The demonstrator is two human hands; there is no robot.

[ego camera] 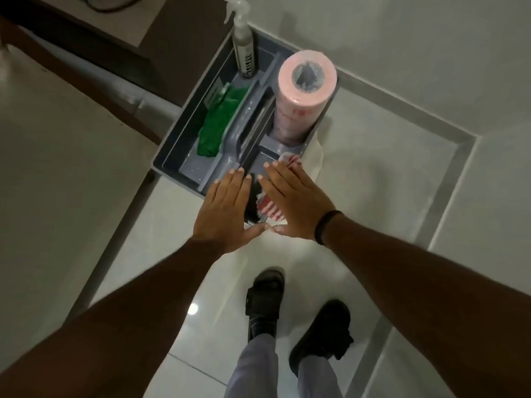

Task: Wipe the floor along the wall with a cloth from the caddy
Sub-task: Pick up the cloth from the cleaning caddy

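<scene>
A grey caddy (172,156) stands on the floor against the wall. It holds a green cloth (219,122), a pink roll of cloths (298,96), a spray bottle (242,47) and a red-and-white striped cloth (268,209) in its near compartment. My left hand (227,211) and my right hand (293,205) hover flat, palms down, over the caddy's near end. Their fingers are spread, their thumb tips almost touch, and both hold nothing. The right hand hides part of the striped cloth.
Pale floor tiles (359,173) run along the grey skirting (402,107) of the wall, which turns a corner at right. A dark wooden cabinet (172,53) stands at upper left. My two feet in black sandals (265,300) stand on the glossy floor below.
</scene>
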